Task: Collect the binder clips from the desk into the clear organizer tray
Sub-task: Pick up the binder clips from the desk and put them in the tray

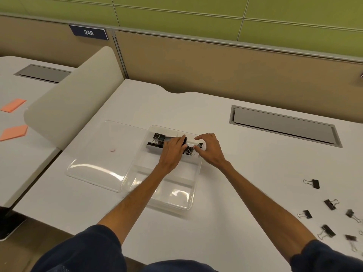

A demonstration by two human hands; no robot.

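The clear organizer tray (177, 201) stands in the middle of the white desk. Its far compartment holds several black binder clips (157, 139). My left hand (172, 152) reaches over that compartment, its fingertips closed on a black clip (185, 142) there. My right hand (211, 150) hovers at the compartment's right end, with a small black clip (200, 144) pinched between thumb and forefinger. Several loose binder clips lie on the desk at the near right, among them a clip (314, 183), a second clip (331, 204) and a third (327, 231).
The tray's clear lid (94, 165) lies flat against its left side. A grey cable hatch (284, 125) is set into the desk at the back right. A beige divider (74, 99) separates the neighbouring desk, which carries orange paper notes (14, 132).
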